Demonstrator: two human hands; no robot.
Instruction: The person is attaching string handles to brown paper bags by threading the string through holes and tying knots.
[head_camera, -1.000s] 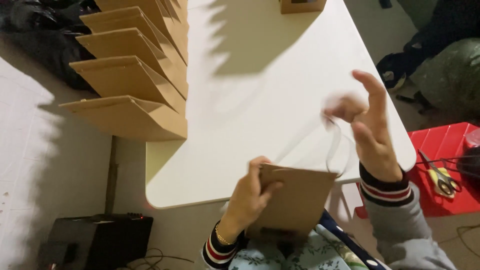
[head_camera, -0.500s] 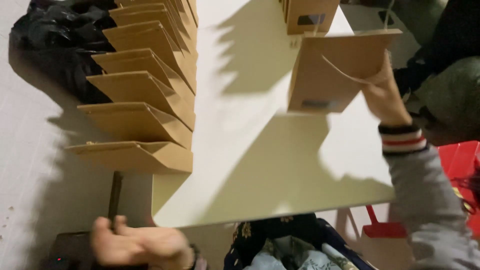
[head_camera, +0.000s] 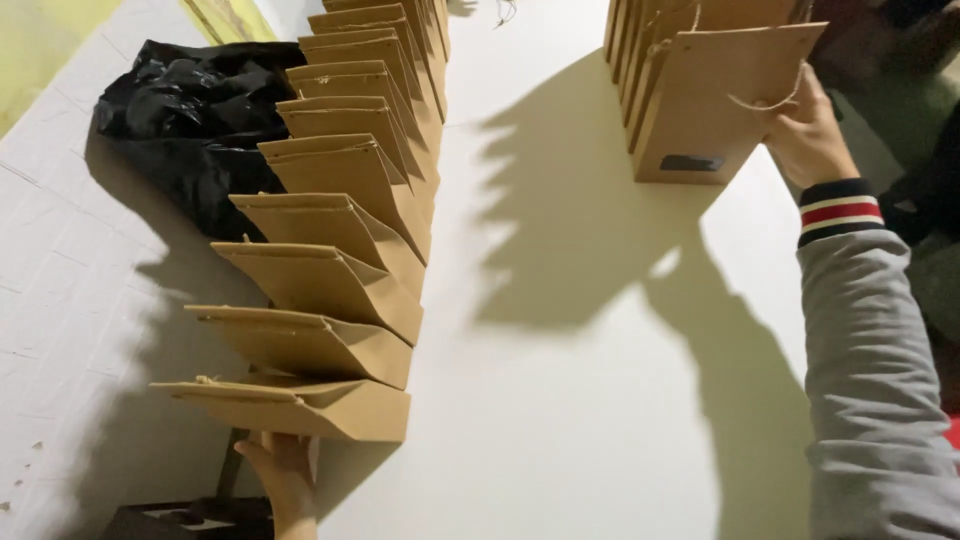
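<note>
My right hand (head_camera: 808, 135) grips the right edge of a brown paper bag (head_camera: 715, 100) with a string handle, standing upright at the front of a row of like bags (head_camera: 640, 40) at the far right of the white table (head_camera: 560, 380). My left hand (head_camera: 283, 472) is low at the table's near left edge, fingers touching the underside of the nearest bag (head_camera: 300, 405) in a long left-hand row of brown paper bags (head_camera: 350, 200) that hang over the edge. Whether that hand grips anything is not visible.
A black plastic sack (head_camera: 190, 130) lies on the pale floor left of the table. A dark box (head_camera: 180, 520) sits below the table's near left corner. Dark clothing of someone or something shows at the far right edge.
My right hand has carried the bag farther away and set it against the right-hand row. My left hand rose from below the table to the nearest bag of the left row.
</note>
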